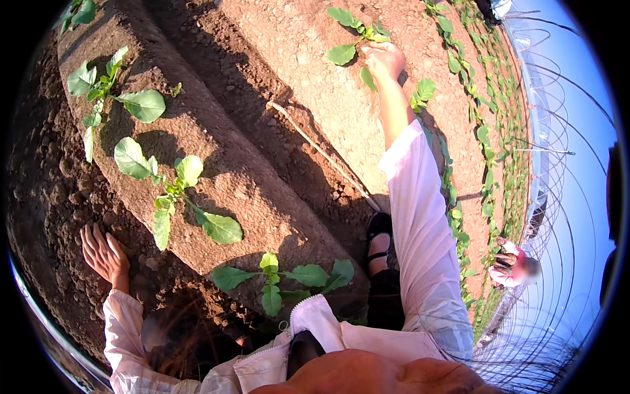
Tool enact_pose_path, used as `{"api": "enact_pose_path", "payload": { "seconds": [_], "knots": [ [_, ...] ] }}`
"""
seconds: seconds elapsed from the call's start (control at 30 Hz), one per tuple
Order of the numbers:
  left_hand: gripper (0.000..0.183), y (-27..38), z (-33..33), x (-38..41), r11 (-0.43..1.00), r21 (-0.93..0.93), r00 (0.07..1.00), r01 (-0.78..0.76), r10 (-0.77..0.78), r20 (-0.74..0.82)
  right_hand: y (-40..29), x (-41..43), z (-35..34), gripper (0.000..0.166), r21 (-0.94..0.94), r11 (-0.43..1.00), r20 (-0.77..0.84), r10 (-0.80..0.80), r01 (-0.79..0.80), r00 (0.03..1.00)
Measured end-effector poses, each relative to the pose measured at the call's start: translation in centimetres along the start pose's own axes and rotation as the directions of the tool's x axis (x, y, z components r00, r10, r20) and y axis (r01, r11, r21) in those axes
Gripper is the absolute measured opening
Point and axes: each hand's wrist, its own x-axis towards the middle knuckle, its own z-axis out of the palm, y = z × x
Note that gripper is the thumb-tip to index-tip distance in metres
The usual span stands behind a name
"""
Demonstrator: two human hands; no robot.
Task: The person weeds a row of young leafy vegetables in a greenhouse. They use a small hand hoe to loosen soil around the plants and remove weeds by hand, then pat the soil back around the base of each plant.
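Observation:
My right hand (385,60) reaches out to a young leafy plant (365,32) on the sunlit soil bed. Its fingers are curled in at the base of the plant, and whatever may be between the fingertips is hidden. My left hand (106,256) is low at the left, over the dark crumbly soil (59,216), with fingers apart and nothing in it. Near it on a raised ridge (236,182) grows a broad-leaved seedling (174,189). Another seedling (270,279) stands close in front of my body.
A pale stick or hose (322,153) lies along the furrow, ending by my black shoe (379,231). More seedlings (103,91) grow farther up the ridge. Planted rows (485,143) run at the right. Another person (514,266) bends there, beside a frame of thin hoops (556,197).

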Motion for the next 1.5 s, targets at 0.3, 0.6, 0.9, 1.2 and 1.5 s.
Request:
{"api": "enact_pose_path", "payload": {
  "seconds": [0.3, 0.6, 0.9, 1.2, 1.5],
  "knots": [
    [0.053, 0.5, 0.3, 0.2, 0.999, 0.004, 0.998, 0.040, -0.040, 0.042, -0.3, 0.9, -1.1, 0.017, 0.217, 0.968, 0.116, 0.103, -0.126, 0.988],
    [0.052, -0.7, -0.3, -0.4, 0.999, 0.005, 0.999, 0.037, -0.037, -0.004, -2.6, -1.1, 1.5, 0.019, 0.087, 0.995, -0.041, 0.046, -0.043, 0.998],
    [0.052, -0.7, -0.3, -0.3, 1.000, 0.008, 1.000, 0.023, -0.023, 0.015, -1.5, -0.5, 1.9, 0.013, 0.141, 0.989, -0.057, 0.046, -0.038, 0.997],
    [0.052, -1.0, -0.3, -0.3, 1.000, 0.008, 1.000, 0.018, -0.018, -0.012, -1.3, -0.9, 2.6, 0.010, 0.269, 0.963, -0.074, 0.022, -0.001, 0.997],
    [0.053, 0.1, -0.2, 0.1, 0.999, 0.013, 0.999, 0.040, -0.040, 0.026, -0.2, 0.2, 1.4, 0.013, 0.255, 0.967, -0.108, 0.049, -0.020, 0.993]
  ]
}}
